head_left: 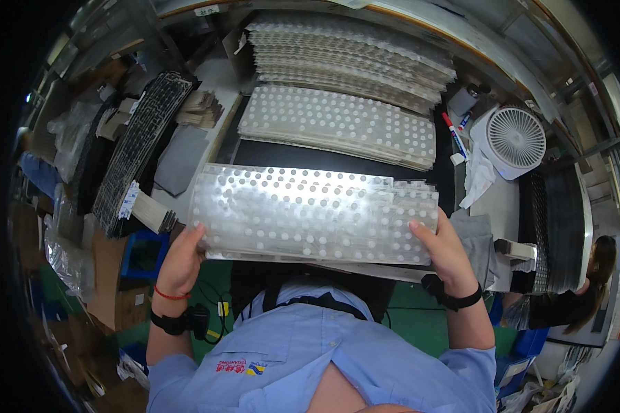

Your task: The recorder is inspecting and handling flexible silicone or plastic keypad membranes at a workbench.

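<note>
Stretching from one hand to the other, a long rectangular stack of thin, silvery, translucent sheets (303,217) catches a bright glare across its middle. Rows of round dots cover it, greyer along the far edge and whiter toward the near one. At the right end the layers sit unevenly, their edges stepped and fanned slightly out of line.

The stack lies between the person's hands, in front of the torso. The left hand (184,256) grasps its left end near the lower corner, thumb at the edge. The right hand (442,244) grips the right end, thumb pressed over the dotted top face.

Just beyond the stack shows a flat black panel (293,153) on the surface, carrying a second pile of pale dotted sheets (337,124). Behind that rises a taller, many-layered bank of whitish sheets (344,62). To the right stand a round white fan (515,141) and, nearer the piles, a red-and-white marker pen (455,135). A crumpled grey cloth (474,241) lies beside the right hand.
</note>
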Tool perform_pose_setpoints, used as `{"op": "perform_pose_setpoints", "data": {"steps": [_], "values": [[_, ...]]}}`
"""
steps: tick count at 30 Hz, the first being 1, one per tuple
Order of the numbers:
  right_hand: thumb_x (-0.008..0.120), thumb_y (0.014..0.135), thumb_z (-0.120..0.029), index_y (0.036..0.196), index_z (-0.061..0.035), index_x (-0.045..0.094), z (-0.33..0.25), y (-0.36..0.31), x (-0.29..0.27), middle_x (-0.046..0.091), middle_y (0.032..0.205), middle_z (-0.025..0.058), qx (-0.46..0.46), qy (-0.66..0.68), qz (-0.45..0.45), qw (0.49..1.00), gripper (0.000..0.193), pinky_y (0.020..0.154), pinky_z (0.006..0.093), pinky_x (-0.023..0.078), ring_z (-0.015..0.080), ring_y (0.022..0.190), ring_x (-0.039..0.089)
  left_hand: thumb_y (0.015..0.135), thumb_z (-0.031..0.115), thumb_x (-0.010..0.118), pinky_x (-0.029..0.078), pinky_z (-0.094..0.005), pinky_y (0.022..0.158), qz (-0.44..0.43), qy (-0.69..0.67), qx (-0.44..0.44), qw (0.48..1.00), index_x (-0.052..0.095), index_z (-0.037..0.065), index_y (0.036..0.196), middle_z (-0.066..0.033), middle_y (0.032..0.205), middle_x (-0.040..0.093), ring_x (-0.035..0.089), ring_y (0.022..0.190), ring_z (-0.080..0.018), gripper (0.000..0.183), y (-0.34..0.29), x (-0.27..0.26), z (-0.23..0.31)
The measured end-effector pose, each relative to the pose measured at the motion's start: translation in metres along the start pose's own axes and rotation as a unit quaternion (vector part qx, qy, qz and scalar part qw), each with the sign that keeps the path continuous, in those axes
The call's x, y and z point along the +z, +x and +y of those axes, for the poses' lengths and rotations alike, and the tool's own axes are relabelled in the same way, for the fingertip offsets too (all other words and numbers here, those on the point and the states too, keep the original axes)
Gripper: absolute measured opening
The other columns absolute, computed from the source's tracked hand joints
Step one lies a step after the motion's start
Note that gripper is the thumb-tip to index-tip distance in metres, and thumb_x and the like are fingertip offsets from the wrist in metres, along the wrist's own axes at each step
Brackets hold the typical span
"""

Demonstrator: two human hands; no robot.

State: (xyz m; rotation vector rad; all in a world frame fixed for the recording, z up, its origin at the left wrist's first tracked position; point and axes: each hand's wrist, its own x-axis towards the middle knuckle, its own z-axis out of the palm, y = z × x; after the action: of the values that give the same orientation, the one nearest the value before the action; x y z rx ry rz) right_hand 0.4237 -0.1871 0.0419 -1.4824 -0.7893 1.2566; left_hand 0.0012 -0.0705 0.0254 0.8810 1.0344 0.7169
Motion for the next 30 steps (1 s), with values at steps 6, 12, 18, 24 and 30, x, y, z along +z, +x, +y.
{"op": "perform_pose_setpoints", "data": {"steps": [6, 12, 18, 24, 30], "values": [[0.068, 0.088, -0.016, 0.131, 0.0035, 0.045, -0.002, 0.020, -0.009, 0.059, 0.119, 0.0101, 0.019, -0.056, -0.045, 0.997, 0.053, 0.093, 0.0293, 0.045, 0.0157, 0.108, 0.056, 0.093, 0.034, 0.057, 0.040, -0.0468, 0.103, -0.105, -0.077, -0.031, 0.991, 0.027, 0.001, 0.145, -0.0150, 0.141, 0.044, 0.046, 0.127, -0.0284, 0.069, -0.040, -0.031, -0.036], [0.068, 0.088, -0.017, 0.132, 0.0037, 0.043, -0.014, 0.029, 0.002, 0.058, 0.120, 0.0103, 0.039, -0.053, -0.083, 0.994, 0.055, 0.094, 0.0297, 0.044, 0.0156, 0.109, 0.056, 0.092, 0.039, 0.059, 0.042, -0.0442, 0.102, -0.055, -0.211, -0.041, 0.975, 0.030, -0.001, 0.143, -0.0151, 0.140, 0.045, 0.049, 0.125, -0.0278, 0.071, -0.028, -0.034, -0.044], [0.073, 0.084, -0.016, 0.134, 0.0022, 0.039, -0.004, 0.018, 0.003, 0.055, 0.123, 0.0104, 0.021, -0.069, -0.036, 0.997, 0.063, 0.097, 0.0318, 0.042, 0.0171, 0.112, 0.053, 0.081, 0.013, 0.072, 0.044, -0.0379, 0.098, 0.043, 0.045, 0.117, 0.991, 0.036, -0.002, 0.136, -0.0124, 0.125, 0.055, 0.056, 0.114, -0.0229, 0.068, -0.030, -0.010, -0.029], [0.079, 0.072, -0.008, 0.138, -0.0045, 0.030, 0.007, -0.002, -0.008, 0.051, 0.124, 0.0088, -0.046, 0.027, -0.038, 0.998, 0.082, 0.098, 0.0345, 0.042, 0.0188, 0.115, 0.051, 0.069, 0.007, 0.079, 0.044, -0.0360, 0.096, -0.005, 0.311, 0.349, 0.884, 0.041, 0.000, 0.125, -0.0116, 0.122, 0.055, 0.055, 0.112, -0.0213, 0.068, -0.006, -0.021, -0.019], [0.083, 0.065, -0.005, 0.142, -0.0049, 0.025, 0.017, -0.021, 0.003, 0.048, 0.124, 0.0096, -0.149, 0.030, 0.064, 0.986, 0.096, 0.098, 0.0355, 0.043, 0.0215, 0.116, 0.051, 0.067, 0.002, 0.076, 0.043, -0.0365, 0.098, 0.002, 0.325, 0.400, 0.857, 0.040, 0.001, 0.126, -0.0127, 0.124, 0.053, 0.053, 0.116, -0.0224, 0.069, 0.025, -0.010, -0.019]]}}
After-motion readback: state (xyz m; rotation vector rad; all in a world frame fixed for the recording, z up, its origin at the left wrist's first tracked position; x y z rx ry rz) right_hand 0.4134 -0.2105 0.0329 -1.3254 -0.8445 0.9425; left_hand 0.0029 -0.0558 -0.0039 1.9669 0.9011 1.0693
